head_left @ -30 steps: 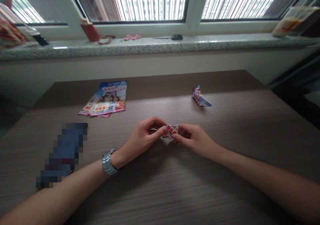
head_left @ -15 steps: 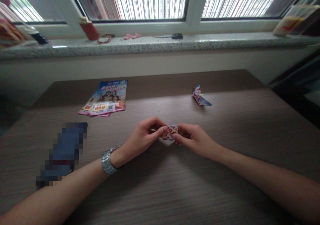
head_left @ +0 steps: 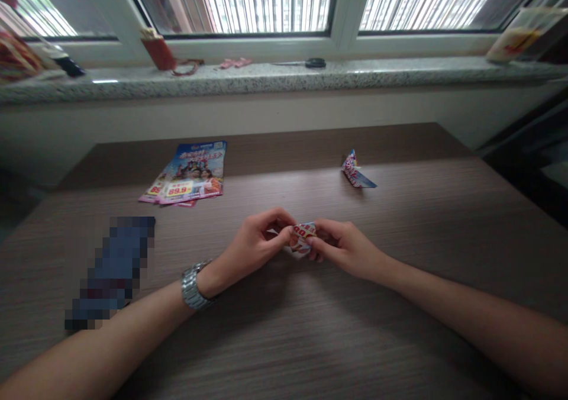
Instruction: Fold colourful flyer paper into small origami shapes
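A small folded piece of printed paper (head_left: 303, 232), red, white and blue, is held between my two hands just above the table. My left hand (head_left: 261, 237), with a metal watch (head_left: 193, 286) on the wrist, pinches its left edge between thumb and fingers. From the other side my right hand (head_left: 344, 243) grips the right edge, thumb in front and fingers behind. Part of the paper is hidden by my fingertips. Farther off, a folded paper figure (head_left: 355, 172) in similar colours stands on the table.
A stack of printed flyers (head_left: 195, 175) lies at the back left of the wooden table (head_left: 266, 341). Nearer me is a blurred-out dark object (head_left: 118, 264) by my left forearm. On the granite sill (head_left: 368, 77) are scissors (head_left: 314, 63) and a red container (head_left: 158, 52).
The folded paper has tilted slightly between my fingers, so more of its printed face shows. Both hands stay in almost the same place, still pinching it.
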`<control>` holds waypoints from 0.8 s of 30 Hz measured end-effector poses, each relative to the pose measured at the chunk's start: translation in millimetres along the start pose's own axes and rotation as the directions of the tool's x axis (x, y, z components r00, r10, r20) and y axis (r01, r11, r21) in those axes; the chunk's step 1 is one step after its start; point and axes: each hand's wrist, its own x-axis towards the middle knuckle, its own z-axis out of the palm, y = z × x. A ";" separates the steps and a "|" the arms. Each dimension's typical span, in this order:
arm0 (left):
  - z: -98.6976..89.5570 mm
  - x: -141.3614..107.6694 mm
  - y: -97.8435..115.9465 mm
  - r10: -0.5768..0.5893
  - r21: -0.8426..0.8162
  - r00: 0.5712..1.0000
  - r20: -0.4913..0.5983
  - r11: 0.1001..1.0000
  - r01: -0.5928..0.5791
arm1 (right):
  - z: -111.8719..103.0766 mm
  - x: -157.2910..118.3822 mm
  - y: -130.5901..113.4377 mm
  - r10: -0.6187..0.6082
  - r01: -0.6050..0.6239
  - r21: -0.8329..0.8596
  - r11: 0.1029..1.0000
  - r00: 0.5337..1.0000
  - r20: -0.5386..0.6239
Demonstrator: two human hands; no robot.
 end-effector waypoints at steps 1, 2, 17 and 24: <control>0.0 -0.4 -0.5 0.006 0.000 1.000 0.002 1.000 -0.006 | -0.7 0.0 0.1 0.006 -0.006 0.007 1.000 1.000 0.000; -0.1 -0.7 -1.1 0.010 0.002 1.000 0.006 1.000 -0.010 | -1.3 -0.1 0.1 0.008 -0.008 0.010 1.000 1.000 0.001; -2.3 0.8 -0.5 0.012 0.020 0.999 0.029 1.000 -0.013 | -1.1 0.3 -1.4 0.024 -0.024 -0.011 1.000 1.000 -0.002; -0.1 -0.5 -2.6 0.003 -0.003 0.998 0.062 1.000 -0.003 | -2.3 0.4 -3.5 0.016 -0.015 -0.038 0.999 0.999 0.028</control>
